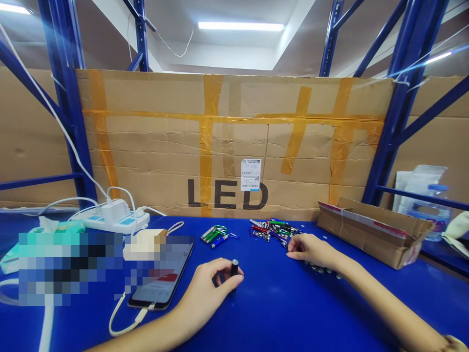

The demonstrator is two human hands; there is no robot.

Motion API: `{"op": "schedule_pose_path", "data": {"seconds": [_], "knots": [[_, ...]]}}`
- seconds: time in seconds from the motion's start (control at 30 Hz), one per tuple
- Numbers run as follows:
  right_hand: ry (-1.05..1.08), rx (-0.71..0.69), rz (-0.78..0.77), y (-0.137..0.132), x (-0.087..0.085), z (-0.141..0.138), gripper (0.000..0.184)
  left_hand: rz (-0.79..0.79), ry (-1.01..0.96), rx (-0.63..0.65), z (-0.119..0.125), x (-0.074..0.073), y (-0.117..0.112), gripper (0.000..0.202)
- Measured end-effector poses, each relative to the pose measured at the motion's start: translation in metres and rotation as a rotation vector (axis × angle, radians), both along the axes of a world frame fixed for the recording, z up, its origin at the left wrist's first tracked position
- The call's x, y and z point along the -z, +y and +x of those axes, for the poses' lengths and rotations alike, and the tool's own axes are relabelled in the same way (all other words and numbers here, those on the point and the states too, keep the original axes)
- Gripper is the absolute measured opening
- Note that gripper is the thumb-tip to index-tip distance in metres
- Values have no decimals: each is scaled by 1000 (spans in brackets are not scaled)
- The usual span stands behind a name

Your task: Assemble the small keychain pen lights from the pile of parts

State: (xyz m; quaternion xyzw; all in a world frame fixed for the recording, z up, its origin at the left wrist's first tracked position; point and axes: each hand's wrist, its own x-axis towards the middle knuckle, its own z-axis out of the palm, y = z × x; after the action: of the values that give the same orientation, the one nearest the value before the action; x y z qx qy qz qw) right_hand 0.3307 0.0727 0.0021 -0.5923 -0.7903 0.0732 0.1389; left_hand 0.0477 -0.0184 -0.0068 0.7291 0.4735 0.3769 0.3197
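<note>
In my left hand (216, 283), thumb and fingers close around a small black metal tube (235, 266) with a silvery top end, held upright just over the blue tabletop. My right hand (309, 250) is at the near right edge of a pile of small coloured metal tubes and clips (273, 230), which look like keychain flashlights. Its thumb and fingertips are pinched together; whether anything is between them is hidden. More small metal parts (322, 270) lie partly under the right hand and wrist. Between the hands, farther back, sits a small group of green, silver and blue keychain flashlights (216, 237).
An open cardboard tray (373, 230) stands at the right. At the left lie a phone (161, 278) on a charging cable, a power strip (128, 222) and a tissue pack (69, 227). A tall cardboard panel (164, 146) closes off the back between blue rack posts (384, 127).
</note>
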Motion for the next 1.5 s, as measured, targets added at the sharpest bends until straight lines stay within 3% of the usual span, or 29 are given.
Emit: {"op": "schedule_pose_path", "data": {"seconds": [0.17,0.47,0.77,1.13,1.23,1.5], "knots": [[12,67,35,-4,-4,-5,25,-13,-11,-42,0,0,2,26],[80,70,3,-1,0,-8,10,2,-22,-20,2,3,5,23],[72,18,38,-12,6,-29,9,-29,-78,23,1,5,4,30],[220,-292,-48,-40,9,-73,11,112,66,60,3,-4,-2,16],[318,-354,37,-46,6,-78,9,153,106,66,3,-3,-3,15],[599,-534,461,-76,-12,-95,14,192,161,73,3,4,-1,11]]}}
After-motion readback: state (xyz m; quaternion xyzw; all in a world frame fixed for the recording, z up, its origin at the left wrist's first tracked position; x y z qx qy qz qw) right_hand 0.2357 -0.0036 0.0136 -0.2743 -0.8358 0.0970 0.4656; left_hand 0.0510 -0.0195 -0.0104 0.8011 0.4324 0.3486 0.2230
